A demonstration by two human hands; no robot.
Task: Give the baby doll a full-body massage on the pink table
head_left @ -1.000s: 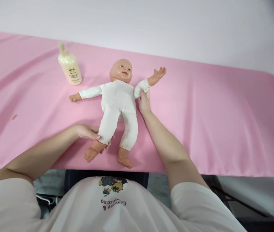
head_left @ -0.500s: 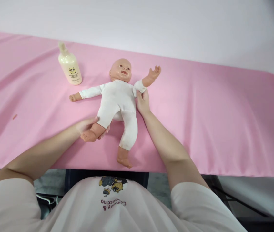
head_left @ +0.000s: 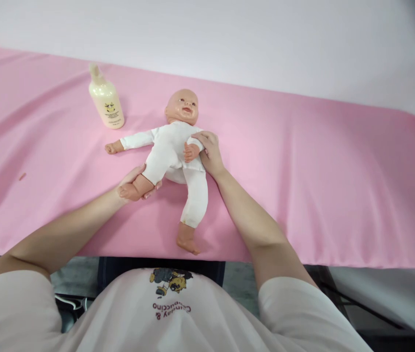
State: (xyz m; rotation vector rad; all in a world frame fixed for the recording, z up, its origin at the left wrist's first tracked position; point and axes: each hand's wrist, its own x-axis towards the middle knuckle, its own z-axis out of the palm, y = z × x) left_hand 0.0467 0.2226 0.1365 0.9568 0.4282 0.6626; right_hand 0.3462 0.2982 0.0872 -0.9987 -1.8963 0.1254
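A baby doll (head_left: 172, 146) with a white cloth body lies on its back on the pink tablecloth (head_left: 324, 181), head away from me. My left hand (head_left: 136, 178) is closed around the doll's lower leg on the left, cupping it from beneath and lifting it; part of the fingers is hidden under the leg. My right hand (head_left: 210, 151) is closed on the doll's arm on the right, which is folded across its belly. The doll's other arm lies stretched out to the left, and its other leg rests straight towards me.
A cream pump bottle (head_left: 107, 103) stands upright to the left of the doll's head. A small brownish piece (head_left: 22, 176) lies on the cloth at far left. The table's front edge runs close to my body, with a white surface (head_left: 229, 39) behind the cloth.
The doll's arm in my right hand has swung inward, from pointing up and right to lying across the belly. The leg in my left hand has risen slightly.
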